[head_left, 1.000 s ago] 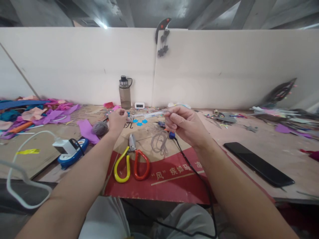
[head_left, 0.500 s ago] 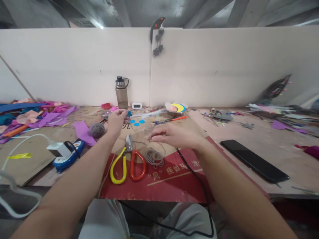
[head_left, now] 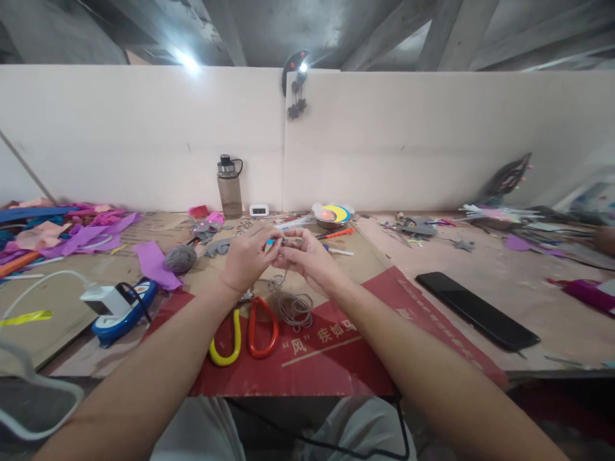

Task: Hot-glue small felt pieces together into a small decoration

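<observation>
Over the cardboard, my left hand (head_left: 246, 257) and my right hand (head_left: 310, 257) meet, the fingertips of both pinched close together. A thin grey string (head_left: 284, 276) runs up to them from a loose coil (head_left: 294, 311) lying just below. The string's end between the fingers is mostly hidden, along with any small piece there. Beneath my left wrist lie scissors with one yellow and one red handle (head_left: 262, 328), their blades largely covered by the hand. A bit of blue (head_left: 270, 242) shows behind the fingers.
A grey yarn ball (head_left: 180, 258) lies by purple fabric (head_left: 154, 264). At the back stand a bottle (head_left: 229, 189), a small digital clock (head_left: 259, 210) and a bowl (head_left: 331, 224). A phone (head_left: 475, 309) lies right; a blue power strip (head_left: 125, 314) lies left. A black cable (head_left: 355, 453) crosses my lap.
My hands were apart and have come together over the middle of the cardboard, the left moving right and the right moving up slightly. The view has shifted a little.
</observation>
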The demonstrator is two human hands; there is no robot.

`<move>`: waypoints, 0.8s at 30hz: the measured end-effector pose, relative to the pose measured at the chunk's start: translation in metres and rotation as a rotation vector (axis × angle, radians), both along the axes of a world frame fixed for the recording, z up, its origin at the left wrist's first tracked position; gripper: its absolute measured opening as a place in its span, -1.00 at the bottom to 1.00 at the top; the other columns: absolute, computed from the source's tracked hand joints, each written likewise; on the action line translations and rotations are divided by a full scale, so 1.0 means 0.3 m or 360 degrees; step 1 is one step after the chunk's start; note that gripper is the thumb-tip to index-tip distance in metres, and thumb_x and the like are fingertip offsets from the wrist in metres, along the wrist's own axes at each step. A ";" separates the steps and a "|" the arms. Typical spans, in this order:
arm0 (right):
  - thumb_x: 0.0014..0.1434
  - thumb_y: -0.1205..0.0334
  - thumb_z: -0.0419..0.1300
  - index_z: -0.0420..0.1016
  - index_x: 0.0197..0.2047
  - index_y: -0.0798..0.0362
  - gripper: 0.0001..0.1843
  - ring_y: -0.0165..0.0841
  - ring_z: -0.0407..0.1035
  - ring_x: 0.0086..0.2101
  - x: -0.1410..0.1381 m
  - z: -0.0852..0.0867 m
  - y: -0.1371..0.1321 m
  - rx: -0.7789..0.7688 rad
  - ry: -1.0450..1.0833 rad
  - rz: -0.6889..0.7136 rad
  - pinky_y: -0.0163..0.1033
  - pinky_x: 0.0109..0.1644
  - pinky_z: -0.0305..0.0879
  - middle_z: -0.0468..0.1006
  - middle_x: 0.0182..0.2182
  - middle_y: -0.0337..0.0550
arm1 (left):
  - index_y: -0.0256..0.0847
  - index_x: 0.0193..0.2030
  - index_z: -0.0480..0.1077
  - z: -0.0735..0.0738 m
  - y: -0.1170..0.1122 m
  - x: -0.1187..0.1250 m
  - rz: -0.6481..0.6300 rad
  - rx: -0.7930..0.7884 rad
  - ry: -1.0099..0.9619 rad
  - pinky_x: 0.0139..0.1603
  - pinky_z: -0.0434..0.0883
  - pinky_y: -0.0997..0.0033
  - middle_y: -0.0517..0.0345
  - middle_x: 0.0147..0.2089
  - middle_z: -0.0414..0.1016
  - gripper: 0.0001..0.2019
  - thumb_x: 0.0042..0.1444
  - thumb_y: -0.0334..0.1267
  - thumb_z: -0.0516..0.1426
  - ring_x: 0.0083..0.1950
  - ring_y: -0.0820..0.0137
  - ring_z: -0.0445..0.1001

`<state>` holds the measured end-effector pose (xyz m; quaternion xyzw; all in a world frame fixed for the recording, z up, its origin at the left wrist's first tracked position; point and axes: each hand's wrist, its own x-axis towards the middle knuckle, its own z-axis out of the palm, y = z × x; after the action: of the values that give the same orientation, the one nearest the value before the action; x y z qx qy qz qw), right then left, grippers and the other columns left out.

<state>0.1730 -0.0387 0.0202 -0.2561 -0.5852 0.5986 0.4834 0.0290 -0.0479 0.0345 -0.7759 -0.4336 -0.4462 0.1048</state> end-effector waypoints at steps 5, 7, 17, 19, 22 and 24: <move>0.03 0.17 0.13 0.24 -0.16 0.02 -0.72 -0.47 0.17 -0.51 0.023 -0.002 0.022 0.0513 -0.0341 -0.0566 -0.33 -0.39 0.17 0.23 -0.52 -0.37 | -0.18 -0.30 0.44 -0.018 0.015 0.004 0.0091 -0.0232 -0.0214 -0.23 0.35 0.44 0.13 -0.38 0.50 -0.84 0.07 -0.24 0.06 -0.32 0.41 0.45; 0.06 0.20 0.12 0.33 -0.20 0.04 -0.79 -0.44 0.17 -0.47 0.037 0.002 0.029 0.0734 -0.0555 -0.0735 -0.32 -0.36 0.14 0.25 -0.52 -0.32 | -0.19 -0.29 0.44 -0.023 0.020 0.008 0.0045 -0.0435 -0.0336 -0.35 0.36 0.48 0.17 -0.48 0.47 -0.82 0.08 -0.20 0.05 -0.43 0.45 0.44; 0.13 0.12 0.13 0.43 -0.42 0.09 -0.78 -0.41 0.22 -0.42 0.068 0.006 0.047 0.1062 -0.0906 -0.0953 -0.30 -0.31 0.10 0.40 -0.47 -0.19 | -0.29 -0.25 0.44 -0.028 0.050 0.000 -0.0526 -0.0991 -0.0565 -0.44 0.40 0.49 0.14 -0.53 0.47 -0.73 0.07 -0.12 0.08 -0.52 0.48 0.44; 0.12 0.13 0.14 0.42 -0.44 0.10 -0.78 -0.42 0.22 -0.42 0.066 0.003 0.050 0.1053 -0.0917 -0.0970 -0.31 -0.31 0.11 0.40 -0.47 -0.19 | -0.29 -0.24 0.44 -0.031 0.056 -0.004 -0.0558 -0.1024 -0.0556 -0.42 0.41 0.48 0.13 -0.51 0.49 -0.73 0.05 -0.12 0.11 -0.51 0.47 0.46; 0.09 0.18 0.17 0.42 -0.44 0.10 -0.83 -0.41 0.24 -0.41 0.060 -0.001 0.049 0.1084 -0.0933 -0.0979 -0.30 -0.29 0.12 0.41 -0.46 -0.19 | -0.27 -0.27 0.45 -0.038 0.056 -0.005 -0.0489 -0.0992 -0.0501 -0.46 0.40 0.49 0.14 -0.54 0.48 -0.76 0.04 -0.14 0.11 -0.52 0.45 0.46; 0.09 0.21 0.17 0.43 -0.42 0.09 -0.86 -0.40 0.26 -0.38 0.055 -0.004 0.046 0.1114 -0.0946 -0.0957 -0.29 -0.27 0.14 0.43 -0.45 -0.18 | -0.25 -0.32 0.45 -0.042 0.050 -0.003 -0.0359 -0.0884 -0.0438 -0.49 0.37 0.51 0.17 -0.58 0.46 -0.81 0.04 -0.17 0.11 -0.55 0.46 0.45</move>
<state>0.1896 -0.0248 0.0189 -0.3942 -0.7617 0.1056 0.5033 0.0282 -0.0330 0.0219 -0.7503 -0.4601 -0.4205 -0.2203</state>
